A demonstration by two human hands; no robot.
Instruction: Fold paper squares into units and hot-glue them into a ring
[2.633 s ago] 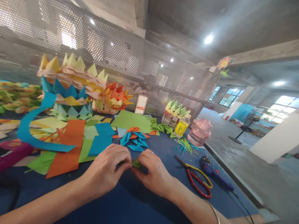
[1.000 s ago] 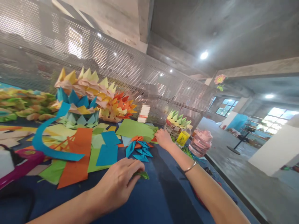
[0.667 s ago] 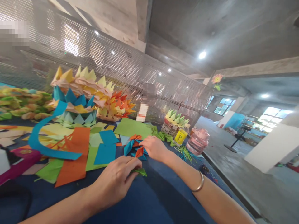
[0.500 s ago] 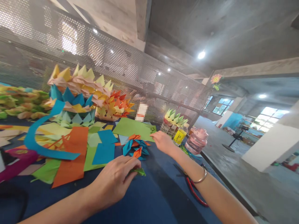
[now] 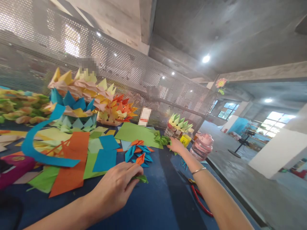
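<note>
Visibly folded green paper [image 5: 144,179] (angular tip, rest hidden) pinched in left fingers [image 5: 136,168]; right fingers [image 5: 173,142], grip unclear.

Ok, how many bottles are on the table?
2: a yellow-labelled bottle, partly hidden by the right hand, and a pink bottle just right of that bottle. More could be hidden behind the folded-paper pieces.

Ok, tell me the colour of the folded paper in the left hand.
Green: the folded paper in the left hand shows in the head view.
</note>
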